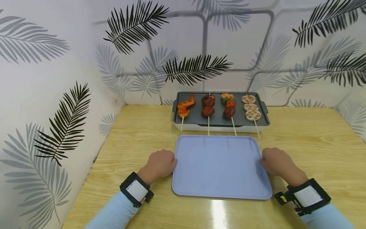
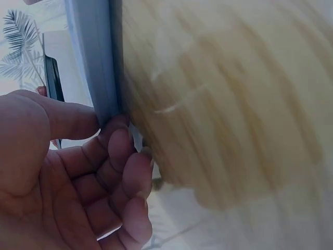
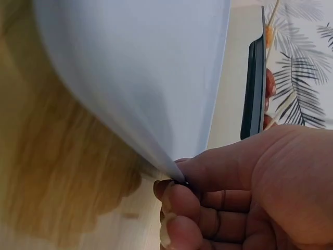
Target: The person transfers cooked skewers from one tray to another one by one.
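Observation:
A pale blue-grey rectangular tray [image 1: 220, 165] lies in front of the grill in the head view, with nothing on it. My left hand [image 1: 161, 163] pinches its left rim, thumb on the upper side and curled fingers below, as the left wrist view shows at the tray's edge [image 2: 96, 57]. On the opposite side my right hand [image 1: 275, 162] pinches the right rim; in the right wrist view the thumb and fingers meet on the tray's rim [image 3: 151, 140]. Whether the tray touches the table or is slightly raised, I cannot tell.
Behind the tray stands a dark grill plate [image 1: 218, 111] on a white base. It bears several skewers: a wing-shaped piece [image 1: 186, 105], dark meatballs [image 1: 208, 108], a mixed skewer [image 1: 229, 108] and lotus root slices [image 1: 251, 107]. Their sticks overhang the front. The wooden table [image 1: 143, 127] meets a leaf-patterned wall.

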### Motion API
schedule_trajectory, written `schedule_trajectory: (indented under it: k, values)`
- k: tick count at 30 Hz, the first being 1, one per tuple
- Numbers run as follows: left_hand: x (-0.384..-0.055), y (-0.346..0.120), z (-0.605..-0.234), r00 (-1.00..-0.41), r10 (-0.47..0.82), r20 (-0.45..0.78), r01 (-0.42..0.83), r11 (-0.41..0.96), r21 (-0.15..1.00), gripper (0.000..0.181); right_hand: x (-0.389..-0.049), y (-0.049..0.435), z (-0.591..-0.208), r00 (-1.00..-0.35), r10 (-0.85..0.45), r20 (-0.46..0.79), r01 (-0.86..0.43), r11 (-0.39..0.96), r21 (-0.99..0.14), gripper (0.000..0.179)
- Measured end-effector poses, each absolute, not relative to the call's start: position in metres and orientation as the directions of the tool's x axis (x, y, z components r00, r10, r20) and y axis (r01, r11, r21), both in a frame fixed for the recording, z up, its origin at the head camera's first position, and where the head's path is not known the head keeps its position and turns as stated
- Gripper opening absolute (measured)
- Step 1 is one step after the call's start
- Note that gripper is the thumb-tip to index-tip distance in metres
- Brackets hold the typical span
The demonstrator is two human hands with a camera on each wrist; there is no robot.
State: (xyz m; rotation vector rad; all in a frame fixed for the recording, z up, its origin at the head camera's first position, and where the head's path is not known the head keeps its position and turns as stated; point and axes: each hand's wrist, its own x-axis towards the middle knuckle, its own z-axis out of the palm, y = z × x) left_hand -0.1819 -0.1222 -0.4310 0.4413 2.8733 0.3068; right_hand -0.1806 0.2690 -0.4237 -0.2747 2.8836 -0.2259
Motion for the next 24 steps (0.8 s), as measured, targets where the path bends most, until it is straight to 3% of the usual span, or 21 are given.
schedule_trajectory:
  k: [13, 24]
  values:
    - [-0.186, -0.156, -0.42, -0.941, 0.248, -0.232, 0.195, 0.953, 0.232, 0.039, -0.189, 0.233, -0.421, -0.936, -0.252, -0.248, -0.203, 0.958, -0.204, 0.02]
    - [-0.193, -0.173, -0.42, -0.951, 0.196, -0.24, 0.148, 0.968, 0.202, 0.037, -0.196, 0.225, -0.424, -0.934, -0.274, -0.228, -0.216, 0.944, -0.248, 0.031]
